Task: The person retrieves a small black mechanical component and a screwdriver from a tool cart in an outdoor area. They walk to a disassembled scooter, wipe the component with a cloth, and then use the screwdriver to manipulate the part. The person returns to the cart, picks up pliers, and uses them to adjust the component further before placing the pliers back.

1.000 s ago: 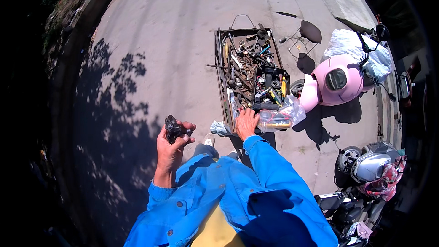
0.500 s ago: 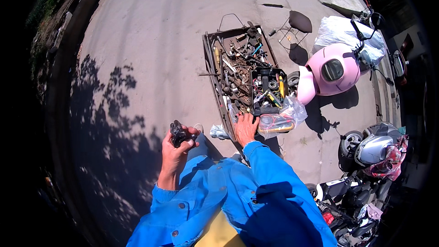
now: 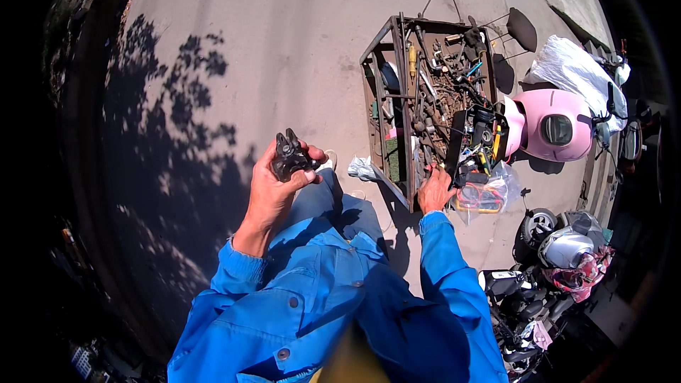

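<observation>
— How much room do I have?
— I see open ground [image 3: 284, 50] left of the cart [image 3: 408, 149]; the pink scooter [image 3: 564, 124] crowds its right edge. The left hand [image 3: 273, 184] is clamped around a black part [image 3: 291, 157], held up left of the cart. The right hand [image 3: 435, 191] is at the cart's near edge.
— What differs?
— Compared with half a second ago, the cart sits farther right in my view, and its side frame [image 3: 377, 40] shows.
— Anything unclear?
— The right fingertips blend into the tools [image 3: 431, 117]; I can't tell whether they grip anything. The left palm hides the part's underside.
</observation>
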`<state>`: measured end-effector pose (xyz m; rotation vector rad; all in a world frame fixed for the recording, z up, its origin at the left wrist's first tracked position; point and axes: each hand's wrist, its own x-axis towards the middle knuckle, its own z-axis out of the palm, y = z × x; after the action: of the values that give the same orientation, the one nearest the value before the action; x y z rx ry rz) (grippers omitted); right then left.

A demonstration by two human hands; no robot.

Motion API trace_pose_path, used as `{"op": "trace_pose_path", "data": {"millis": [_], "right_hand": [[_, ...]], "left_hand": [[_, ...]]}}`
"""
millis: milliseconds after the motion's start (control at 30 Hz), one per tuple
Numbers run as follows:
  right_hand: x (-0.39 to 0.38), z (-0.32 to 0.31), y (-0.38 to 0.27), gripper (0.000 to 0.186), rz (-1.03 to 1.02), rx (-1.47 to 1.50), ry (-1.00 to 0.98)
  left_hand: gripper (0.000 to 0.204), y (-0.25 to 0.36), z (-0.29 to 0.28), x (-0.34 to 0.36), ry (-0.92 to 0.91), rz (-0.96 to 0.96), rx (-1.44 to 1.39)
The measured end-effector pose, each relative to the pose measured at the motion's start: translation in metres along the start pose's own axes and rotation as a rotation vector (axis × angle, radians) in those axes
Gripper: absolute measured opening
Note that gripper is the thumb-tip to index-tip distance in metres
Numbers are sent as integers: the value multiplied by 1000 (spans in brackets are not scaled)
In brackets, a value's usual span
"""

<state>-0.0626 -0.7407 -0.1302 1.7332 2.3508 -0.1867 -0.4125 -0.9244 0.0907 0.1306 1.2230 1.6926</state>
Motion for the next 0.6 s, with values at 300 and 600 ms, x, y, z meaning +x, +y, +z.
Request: {"op": "trace_pose_path", "data": {"millis": [300,600], "right_hand": [[-7,-21,-5,50,-39,-15,35],[-80,-34,-65,19,-405,289,113]], "left_hand": [[43,-23,-34,-22,97,-3,-100],[39,-63,-81,-7,174,-28,-220]]}}
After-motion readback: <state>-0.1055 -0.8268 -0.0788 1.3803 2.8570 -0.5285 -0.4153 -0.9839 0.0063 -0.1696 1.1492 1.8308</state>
